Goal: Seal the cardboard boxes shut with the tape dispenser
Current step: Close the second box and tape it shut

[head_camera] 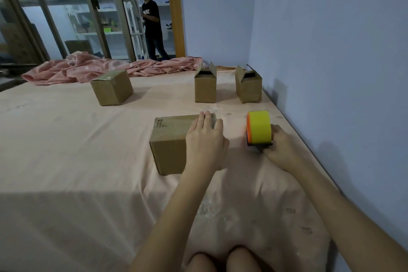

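Note:
A closed cardboard box (169, 139) lies on the pink bed sheet in front of me. My left hand (206, 141) rests flat on its right top side, fingers spread over the far edge. To the right, my right hand (281, 150) grips the handle of a tape dispenser (259, 127) with a yellow roll and orange rim, standing on the sheet apart from the box. Farther back stand a closed box (111, 87) at the left and two boxes with raised flaps, one in the middle (205, 87) and one at the right (248, 86).
A crumpled pink blanket (99, 68) lies along the far edge of the bed. The blue wall (331, 51) runs close along the right side. A person in a black shirt (152, 22) stands in the doorway beyond. My knees (223, 260) show at the bottom.

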A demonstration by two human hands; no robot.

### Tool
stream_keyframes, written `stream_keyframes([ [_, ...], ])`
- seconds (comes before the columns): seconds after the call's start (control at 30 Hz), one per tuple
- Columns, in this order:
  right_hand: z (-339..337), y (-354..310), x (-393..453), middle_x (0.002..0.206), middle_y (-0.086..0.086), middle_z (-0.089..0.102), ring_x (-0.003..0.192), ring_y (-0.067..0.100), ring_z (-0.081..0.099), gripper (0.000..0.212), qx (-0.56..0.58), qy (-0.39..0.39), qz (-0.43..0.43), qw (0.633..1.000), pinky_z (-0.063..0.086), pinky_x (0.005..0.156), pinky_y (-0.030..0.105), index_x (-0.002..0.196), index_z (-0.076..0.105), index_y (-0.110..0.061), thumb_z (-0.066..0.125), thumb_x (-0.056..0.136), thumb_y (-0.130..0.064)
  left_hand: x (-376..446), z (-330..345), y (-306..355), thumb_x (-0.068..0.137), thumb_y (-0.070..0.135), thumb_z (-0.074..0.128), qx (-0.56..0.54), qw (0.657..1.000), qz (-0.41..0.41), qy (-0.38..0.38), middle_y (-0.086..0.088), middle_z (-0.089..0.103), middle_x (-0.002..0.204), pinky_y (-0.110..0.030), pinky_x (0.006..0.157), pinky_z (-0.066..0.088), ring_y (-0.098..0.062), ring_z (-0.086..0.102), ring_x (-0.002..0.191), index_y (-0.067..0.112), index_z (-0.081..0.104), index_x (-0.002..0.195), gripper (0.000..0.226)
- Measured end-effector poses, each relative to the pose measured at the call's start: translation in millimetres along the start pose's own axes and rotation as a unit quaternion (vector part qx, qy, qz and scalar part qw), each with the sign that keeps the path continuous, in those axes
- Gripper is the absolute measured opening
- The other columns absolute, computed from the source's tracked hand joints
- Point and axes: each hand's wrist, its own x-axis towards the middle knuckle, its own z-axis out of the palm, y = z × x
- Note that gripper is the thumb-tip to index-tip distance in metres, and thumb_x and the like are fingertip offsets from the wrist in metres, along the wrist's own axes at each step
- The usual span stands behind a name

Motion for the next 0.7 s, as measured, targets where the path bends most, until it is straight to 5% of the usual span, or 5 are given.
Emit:
stream_keyframes([
  [0.1,-12.2,-0.6,-8.6,0.1,0.018,0.059,0.081,0.031,0.053,0.043,0.043,-0.012,0.049,0.998,0.035,0.06,0.004,0.115,0.055,0.005,0.054,0.074,0.017,0.5,2.3,-0.2,0.092,0.023,0.039,0.013,1.0,0.0,-0.001,-0.018,0.028,0.152,-0.036,0.114,0.021,-0.028,0.023,0.143,0.012,0.045,0.135,0.045],
  [0.23,-16.8,3.9,-22.7,0.118,0.009,0.054,0.109,0.021,0.051,0.063,0.103,-0.054,0.105,0.988,0.038,0.085,0.017,0.134,0.04,-0.003,0.039,0.076,0.02,1.6,2.8,-0.5,0.092,0.023,0.038,0.016,1.0,-0.003,0.001,-0.017,0.028,0.153,-0.035,0.114,0.021,-0.027,0.022,0.143,0.013,0.044,0.136,0.046],
  [0.47,-8.5,-24.8,-36.1,0.093,0.01,0.05,0.083,0.018,0.05,0.019,0.059,0.329,-0.044,0.941,0.038,0.073,0.015,0.091,0.054,0.003,0.047,0.075,0.01,0.5,1.3,0.4,0.091,0.022,0.042,0.015,1.0,-0.003,-0.001,-0.018,0.031,0.151,-0.037,0.113,0.022,-0.028,0.025,0.142,0.012,0.048,0.134,0.045],
  [0.57,8.5,-59.4,-24.5,0.089,-0.001,0.055,0.08,0.012,0.054,0.015,0.133,0.228,-0.097,0.96,0.043,0.074,0.016,0.09,0.057,-0.007,0.045,0.082,-0.003,0.1,-0.1,0.5,0.09,0.02,0.044,0.012,1.0,-0.002,0.0,-0.019,0.033,0.15,-0.037,0.113,0.023,-0.03,0.027,0.141,0.01,0.05,0.132,0.044],
  [0.7,30.1,-86.6,5.1,0.093,-0.001,0.058,0.09,0.021,0.061,0.021,0.254,0.033,0.167,0.952,0.054,0.078,0.042,0.108,0.053,-0.009,0.041,0.094,-0.021,-1.2,-0.3,0.6,0.091,0.022,0.041,0.018,1.0,0.003,-0.005,-0.019,0.029,0.151,-0.036,0.113,0.02,-0.029,0.024,0.142,0.011,0.046,0.134,0.045],
])
